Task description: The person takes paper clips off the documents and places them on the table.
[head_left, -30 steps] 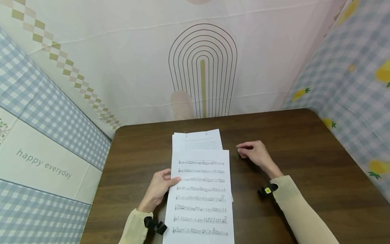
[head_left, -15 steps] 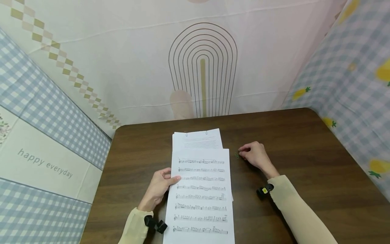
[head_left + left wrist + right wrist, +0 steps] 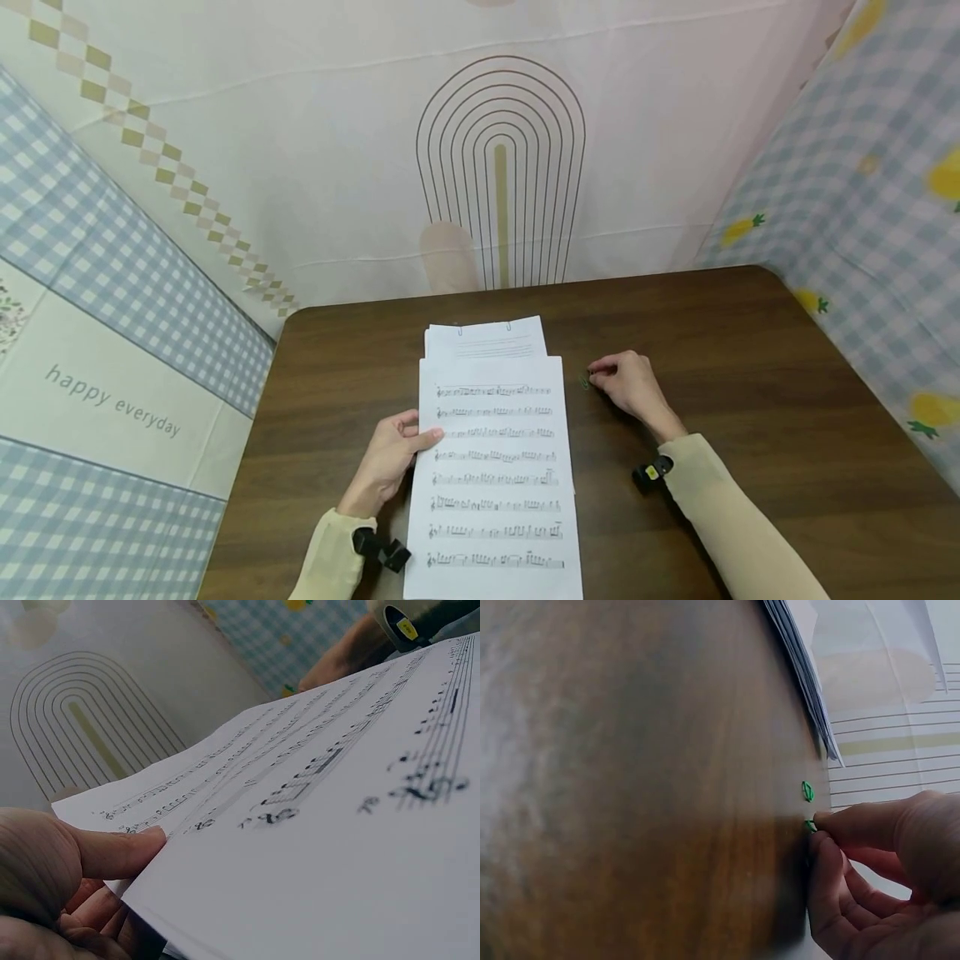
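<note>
My left hand (image 3: 388,458) pinches a sheet of music (image 3: 495,467) at its left edge, thumb on top and fingers beneath. In the left wrist view the thumb presses on the staves of this sheet (image 3: 300,847), which is raised at a slant. My right hand (image 3: 628,383) is low over the wood to the right of the paper. Its thumb and forefinger pinch a green paper clip (image 3: 811,824), seen in the right wrist view. Beside those fingertips another green paper clip (image 3: 808,791) lies on the table.
Behind the music sheet, and partly covered by it, lies a stack of printed pages (image 3: 487,337) with two clips on its top edge. The brown wooden table (image 3: 720,350) meets a patterned cloth backdrop (image 3: 345,167) at its far side.
My right hand has shifted slightly right, and its thumb and forefinger have come together on a clip. The music sheet's top edge has moved a little away from me, covering more of the stack.
</note>
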Tool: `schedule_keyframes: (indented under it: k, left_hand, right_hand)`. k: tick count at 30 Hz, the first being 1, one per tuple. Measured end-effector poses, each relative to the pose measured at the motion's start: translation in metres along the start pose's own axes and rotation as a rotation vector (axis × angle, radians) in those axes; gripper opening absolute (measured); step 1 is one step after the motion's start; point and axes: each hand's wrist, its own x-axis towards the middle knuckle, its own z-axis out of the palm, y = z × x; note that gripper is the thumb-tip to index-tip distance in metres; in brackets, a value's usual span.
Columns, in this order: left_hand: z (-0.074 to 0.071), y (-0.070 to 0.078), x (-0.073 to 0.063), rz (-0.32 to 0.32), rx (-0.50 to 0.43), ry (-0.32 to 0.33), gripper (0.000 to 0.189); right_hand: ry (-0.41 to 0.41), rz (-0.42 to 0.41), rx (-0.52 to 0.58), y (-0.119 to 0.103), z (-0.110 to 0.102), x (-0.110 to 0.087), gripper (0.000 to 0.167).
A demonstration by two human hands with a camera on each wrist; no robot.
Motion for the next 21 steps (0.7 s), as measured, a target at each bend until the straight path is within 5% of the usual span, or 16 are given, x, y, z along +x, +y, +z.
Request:
schedule_keyframes:
  k: [8, 13, 21]
  left_hand:
    - [-0.002, -0.002, -0.003, 0.004, -0.001, 0.022, 0.04]
    - [-0.004, 0.001, -0.005, 0.019, -0.016, 0.008, 0.042]
    - [-0.014, 0.012, -0.008, 0.036, -0.039, 0.085, 0.042]
  right_hand:
    - [0.047, 0.016, 0.031, 0.001, 0.002, -0.002, 0.016]
    - [0.051, 0.069, 0.22, -0.008, -0.001, -0.015, 0.033]
    - [-0.231, 0.05, 0.663, -0.044, 0.017, -0.045, 0.044]
